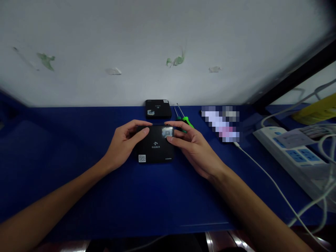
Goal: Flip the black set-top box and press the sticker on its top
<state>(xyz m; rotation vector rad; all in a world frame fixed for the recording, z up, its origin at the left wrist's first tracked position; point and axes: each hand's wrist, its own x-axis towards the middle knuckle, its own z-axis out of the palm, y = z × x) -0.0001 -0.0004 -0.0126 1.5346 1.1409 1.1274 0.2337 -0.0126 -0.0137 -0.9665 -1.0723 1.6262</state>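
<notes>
A flat black box [155,147] with a white logo, a QR sticker at its near left corner and a pale sticker at its far right corner lies on the blue table [78,168]. My left hand [125,142] grips its left side, thumb resting on top. My right hand [189,143] holds the right side, thumb pressed on the pale sticker. A second black box [158,108] sits farther back by the wall. Two screwdrivers [183,118], one with a green handle, lie just behind my right hand.
A white power strip [291,150] with blue sockets and several white cables lies at the right. A white cable [265,175] runs across the table toward the near edge. A blurred-out item [222,122] lies right of the screwdrivers. The white wall [157,45] stands behind.
</notes>
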